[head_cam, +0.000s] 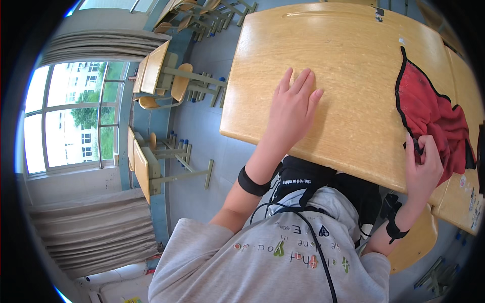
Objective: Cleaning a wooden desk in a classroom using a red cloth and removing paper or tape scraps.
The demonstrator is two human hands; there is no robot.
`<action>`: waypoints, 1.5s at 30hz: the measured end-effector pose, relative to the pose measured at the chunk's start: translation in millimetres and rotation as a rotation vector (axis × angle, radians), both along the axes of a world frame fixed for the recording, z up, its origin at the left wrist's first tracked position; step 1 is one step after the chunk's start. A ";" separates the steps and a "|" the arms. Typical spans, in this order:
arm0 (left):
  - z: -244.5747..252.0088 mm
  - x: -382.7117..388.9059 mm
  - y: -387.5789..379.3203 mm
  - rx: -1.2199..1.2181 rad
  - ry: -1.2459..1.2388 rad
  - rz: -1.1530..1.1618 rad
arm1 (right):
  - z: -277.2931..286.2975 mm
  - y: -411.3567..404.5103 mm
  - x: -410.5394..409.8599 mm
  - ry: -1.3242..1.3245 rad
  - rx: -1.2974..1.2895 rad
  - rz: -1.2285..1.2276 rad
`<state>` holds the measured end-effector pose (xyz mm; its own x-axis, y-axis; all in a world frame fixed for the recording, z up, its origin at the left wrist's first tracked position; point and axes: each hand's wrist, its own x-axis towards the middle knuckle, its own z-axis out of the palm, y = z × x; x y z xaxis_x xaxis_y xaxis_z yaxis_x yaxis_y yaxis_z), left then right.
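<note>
My left hand is palm down at the wooden desktop, on or just over it, fingers stretched out and thumb apart, with nothing in it. On the right, my right hand pinches the black edge of a crumpled red cloth between thumb and fingers. The cloth has black trim, and one pointed corner reaches towards the far side of the desk. Its near part bunches up beside my fingers and spreads over the seam onto the adjoining desk. Part of the pinched edge is hidden by my fingers.
Another desktop with worn stickers adjoins on the right. A wooden chair seat sits below it. Left across the floor, school desks and chairs line a wall with a window. A black cable runs down my shirt.
</note>
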<state>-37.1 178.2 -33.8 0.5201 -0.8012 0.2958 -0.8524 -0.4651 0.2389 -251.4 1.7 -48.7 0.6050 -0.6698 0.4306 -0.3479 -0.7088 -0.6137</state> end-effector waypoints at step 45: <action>0.9 -8.1 1.7 0.073 -0.043 0.026 | 3.1 2.1 1.1 -0.023 -0.001 0.000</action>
